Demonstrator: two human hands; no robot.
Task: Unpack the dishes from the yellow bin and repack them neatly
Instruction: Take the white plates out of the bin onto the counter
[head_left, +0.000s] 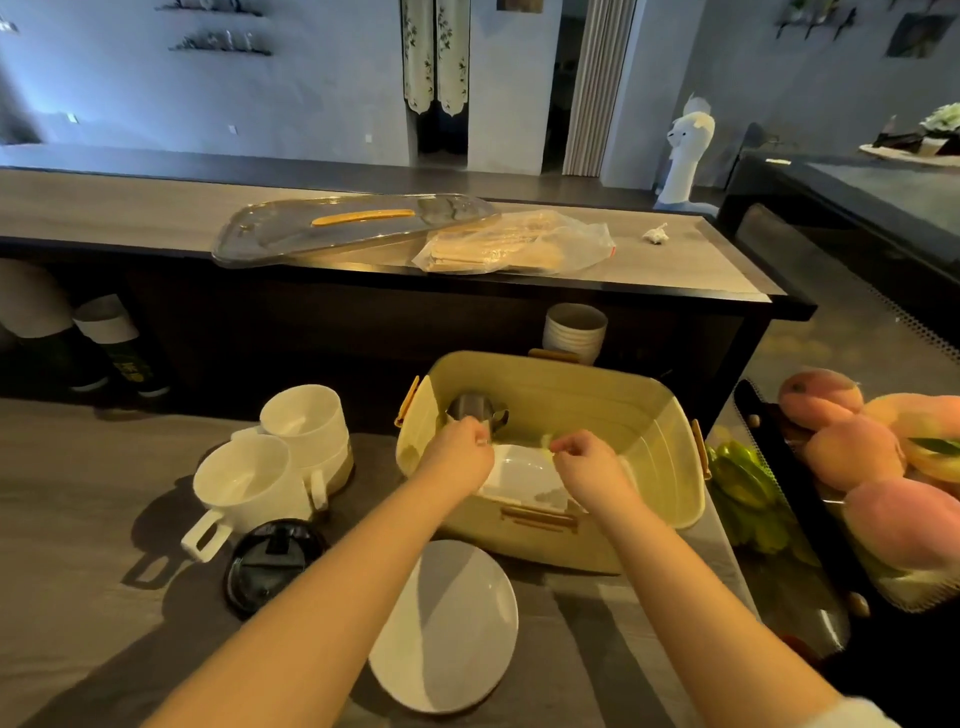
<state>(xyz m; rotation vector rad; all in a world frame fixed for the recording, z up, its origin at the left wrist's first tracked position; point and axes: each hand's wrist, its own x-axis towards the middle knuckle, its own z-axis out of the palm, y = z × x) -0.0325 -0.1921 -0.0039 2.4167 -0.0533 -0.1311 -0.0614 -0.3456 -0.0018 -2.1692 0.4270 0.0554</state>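
Reaching into the yellow bin sitting on the surface, I am curling my left hand by the metal cup and my right hand above the square white plate. I cannot tell whether either of the hands is gripping anything.

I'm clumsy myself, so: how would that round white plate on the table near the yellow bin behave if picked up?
The round white plate looks like glazed ceramic: probably rigid and breakable. Its glossy surface may be slippery. Lying flat, it seems unlikely to roll.
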